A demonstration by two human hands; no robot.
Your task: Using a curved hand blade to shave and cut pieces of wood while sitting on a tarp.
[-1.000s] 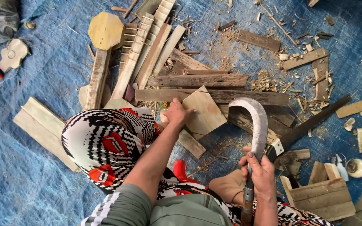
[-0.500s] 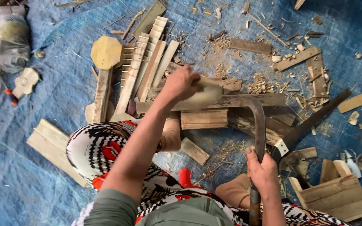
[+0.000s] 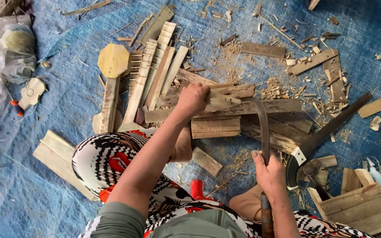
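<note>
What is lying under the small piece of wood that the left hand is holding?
Under the wood piece in the left hand lie long dark planks on the blue tarp. The hand and piece cover where those planks meet, so that part cannot be seen.

Bright, even daylight (soft, short shadows), no glare; sharp throughout, slight wide-angle bending toward the edges

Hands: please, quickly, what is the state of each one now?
Left hand: closed, holding a piece of wood.
Right hand: closed, holding a curved knife.
</note>
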